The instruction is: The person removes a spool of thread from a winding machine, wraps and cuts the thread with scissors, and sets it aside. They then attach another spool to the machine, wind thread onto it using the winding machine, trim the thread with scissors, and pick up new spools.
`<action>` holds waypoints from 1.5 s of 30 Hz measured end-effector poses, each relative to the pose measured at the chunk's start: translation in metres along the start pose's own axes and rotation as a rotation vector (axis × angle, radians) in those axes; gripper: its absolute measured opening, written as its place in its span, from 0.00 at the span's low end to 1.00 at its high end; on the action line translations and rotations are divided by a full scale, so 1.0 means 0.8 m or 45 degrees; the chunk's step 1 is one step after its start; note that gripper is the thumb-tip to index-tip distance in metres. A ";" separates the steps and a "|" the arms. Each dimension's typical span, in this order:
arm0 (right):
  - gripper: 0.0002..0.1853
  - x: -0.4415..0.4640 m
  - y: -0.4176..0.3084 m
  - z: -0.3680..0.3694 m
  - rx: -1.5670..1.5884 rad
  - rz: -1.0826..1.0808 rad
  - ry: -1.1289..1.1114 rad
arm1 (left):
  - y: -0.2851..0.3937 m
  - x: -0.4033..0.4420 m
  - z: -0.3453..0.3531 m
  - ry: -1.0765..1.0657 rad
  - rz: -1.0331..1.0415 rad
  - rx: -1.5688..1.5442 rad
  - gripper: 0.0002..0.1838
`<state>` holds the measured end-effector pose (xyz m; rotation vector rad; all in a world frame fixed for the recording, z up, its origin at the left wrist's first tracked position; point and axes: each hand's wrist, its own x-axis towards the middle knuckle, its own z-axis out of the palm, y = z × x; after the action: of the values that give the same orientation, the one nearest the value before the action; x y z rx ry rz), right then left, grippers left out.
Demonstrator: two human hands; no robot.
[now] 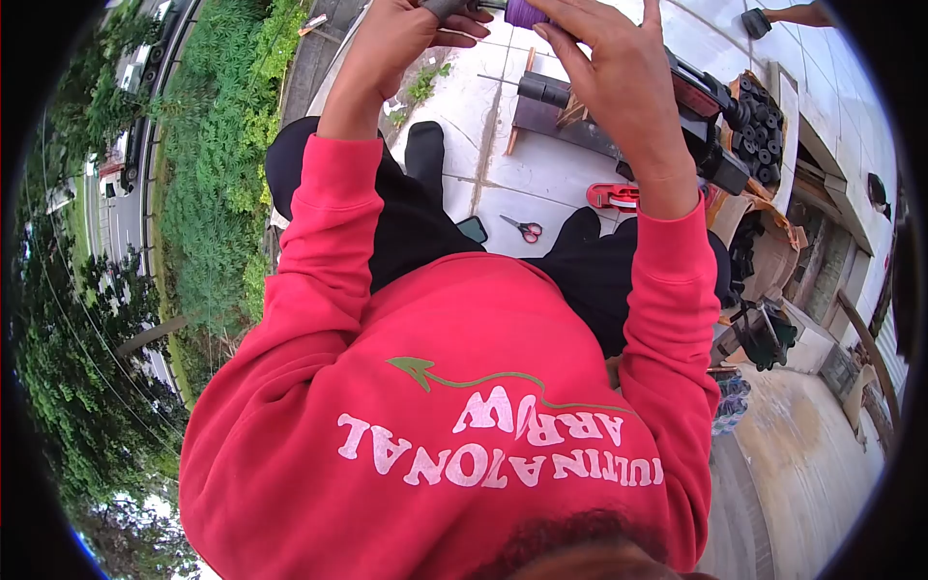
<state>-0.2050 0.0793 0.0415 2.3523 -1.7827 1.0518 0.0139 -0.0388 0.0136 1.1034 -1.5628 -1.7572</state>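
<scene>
Purple cylindrical roll [526, 13], held out ahead of the wearer over a white tiled floor [503, 179] and cut by the top of the view. Nearest is the wearer's red sweatshirt [483, 319], with a green arrow and white lettering, then black trousers [411, 232], the legs spread apart. Between the legs, on the part of the floor nearest the wearer, a dark flat phone-like object [472, 229] lies to the left of small scissors [526, 230] with red and black handles. Farther right is a red plastic item [613, 196], close to the right forearm. Beyond it, a black cylinder [543, 90] sits on a thin rod. The right hand [623, 72] is partly closed, thumb and fingers at the purple roll. The left hand [394, 34] curls around a dark grey object [447, 9], just left of the roll. Near the floor's right side, a box holds many black rings [759, 130]. Farthest, at the upper right, another person's hand [800, 14] touches a short black cylinder [756, 23]. Green plants [217, 145] border the floor's left edge.
</scene>
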 end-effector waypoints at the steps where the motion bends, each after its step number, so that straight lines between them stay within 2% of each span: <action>1: 0.14 0.003 -0.008 -0.007 0.045 0.067 -0.017 | 0.002 0.001 0.003 -0.035 -0.008 -0.045 0.22; 2: 0.13 0.005 -0.015 -0.015 0.088 0.135 -0.031 | 0.004 0.001 0.005 -0.065 -0.016 -0.141 0.22; 3: 0.13 0.005 -0.014 -0.014 0.082 0.127 -0.033 | 0.008 -0.002 0.017 0.055 0.007 -0.196 0.21; 4: 0.13 0.004 -0.013 -0.013 0.076 0.119 -0.034 | 0.008 -0.004 0.017 -0.122 0.076 -0.450 0.20; 7: 0.13 0.003 -0.011 -0.012 0.079 0.116 -0.028 | 0.009 -0.009 0.023 0.065 0.084 -0.184 0.18; 8: 0.13 0.003 -0.011 -0.012 0.075 0.116 -0.025 | -0.004 -0.001 0.008 -0.157 0.080 -0.489 0.18; 10: 0.13 0.002 -0.010 -0.010 0.069 0.108 -0.011 | 0.007 0.002 0.009 0.038 -0.023 -0.078 0.18; 14: 0.13 0.002 -0.009 -0.009 0.057 0.117 0.001 | 0.009 -0.001 0.015 -0.041 0.018 -0.226 0.18; 16: 0.12 0.002 -0.010 -0.011 0.054 0.114 -0.001 | 0.021 -0.005 0.026 0.198 -0.077 -0.206 0.16; 21: 0.12 -0.001 -0.007 -0.009 0.053 0.089 0.024 | 0.004 -0.006 0.010 0.081 0.045 -0.153 0.14; 23: 0.13 -0.002 -0.005 -0.007 0.028 0.076 0.028 | -0.002 -0.002 0.010 0.268 -0.040 -0.259 0.14; 24: 0.13 -0.002 -0.004 -0.006 0.015 0.070 0.033 | -0.012 0.003 -0.001 0.262 -0.028 -0.259 0.14; 27: 0.13 -0.001 -0.002 -0.010 -0.004 0.036 0.034 | -0.064 0.013 -0.020 0.260 0.034 -0.394 0.13; 31: 0.14 -0.001 0.004 -0.008 0.041 0.064 -0.013 | -0.145 0.005 0.037 0.346 -0.357 -0.116 0.09; 33: 0.14 0.001 0.002 -0.012 0.088 0.100 -0.049 | -0.207 -0.011 0.068 0.262 -0.523 0.002 0.09; 35: 0.14 -0.010 0.011 0.012 0.009 0.051 0.091 | -0.299 -0.027 0.091 0.159 -0.726 -0.036 0.09; 37: 0.17 -0.007 0.008 0.012 -0.008 0.099 0.023 | -0.384 -0.054 0.113 0.051 -0.886 -0.036 0.07; 39: 0.17 -0.009 0.010 0.015 -0.039 0.080 0.045 | -0.414 -0.077 0.132 -0.080 -1.083 0.144 0.07; 41: 0.16 -0.008 0.008 0.013 -0.027 0.089 0.039 | -0.459 -0.098 0.137 -0.140 -1.120 0.264 0.13; 43: 0.15 -0.010 0.007 0.014 -0.001 0.075 0.063 | -0.483 -0.111 0.138 -0.361 -0.942 0.734 0.13; 45: 0.15 -0.006 0.011 0.014 0.006 0.048 0.092 | -0.559 -0.123 0.131 -0.459 -0.705 0.994 0.11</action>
<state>-0.2076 0.0760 0.0271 2.2612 -1.8082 1.1312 0.0318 0.1810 -0.4010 1.7899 -2.4670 -1.7737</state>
